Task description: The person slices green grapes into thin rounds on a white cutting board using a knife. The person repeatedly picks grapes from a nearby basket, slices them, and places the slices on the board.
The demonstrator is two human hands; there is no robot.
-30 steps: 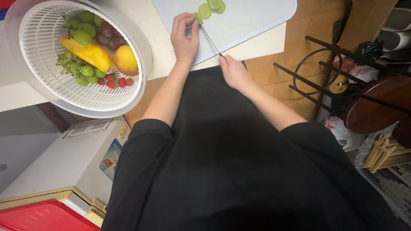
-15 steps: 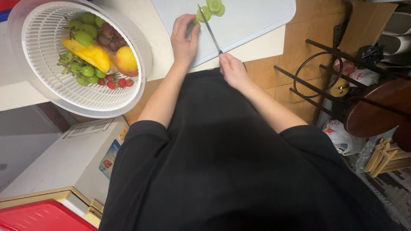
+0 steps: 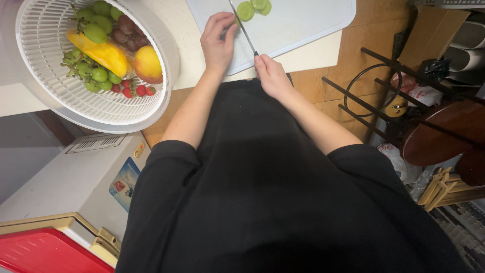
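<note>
Lying beside left fingers (image 3: pixel 228 31): green slices (image 3: pixel 246 10)

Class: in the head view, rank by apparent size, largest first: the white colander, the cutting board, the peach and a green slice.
1. white colander, though it sits nearer the camera
2. cutting board, partly out of frame
3. peach
4. green slice

Matt white plastic cutting board (image 3: pixel 303 23); thin bright metal knife (image 3: pixel 242 28) blade; ribbed glossy white plastic colander (image 3: pixel 55 96); speckled, smooth pale worktop (image 3: pixel 187 45); matt black cloth garment (image 3: pixel 262 202).
</note>
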